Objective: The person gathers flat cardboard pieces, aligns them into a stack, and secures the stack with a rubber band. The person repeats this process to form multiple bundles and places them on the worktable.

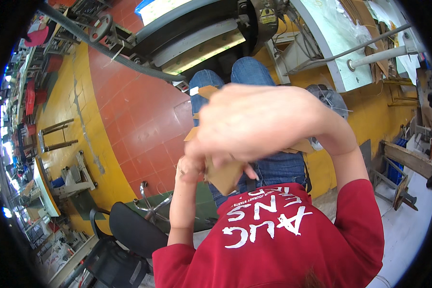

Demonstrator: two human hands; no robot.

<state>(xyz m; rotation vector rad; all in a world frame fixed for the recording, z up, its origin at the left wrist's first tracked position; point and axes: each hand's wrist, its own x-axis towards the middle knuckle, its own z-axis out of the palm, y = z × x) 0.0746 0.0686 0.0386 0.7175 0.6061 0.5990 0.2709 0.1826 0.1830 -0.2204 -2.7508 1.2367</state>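
Over my lap, a folded piece of brown cardboard (225,176) is held low between my hands. My left hand (192,164) grips it from the left, partly covered by the other hand. Close to the camera, my right hand (254,120) passes across the top of the cardboard, back side up and smeared by motion. Its fingers curl down out of sight, so what they touch cannot be made out. More brown cardboard edges (207,91) stick out beyond the right hand, above my knees. Another cardboard flap (302,145) shows under my right wrist.
A dark machine with a pale lit panel (201,55) stands beyond my knees. To the right is a pale worktable (341,43) with plastic and cardboard on it. A black office chair (134,230) stands at the left, and a small stool frame (57,137) farther off.
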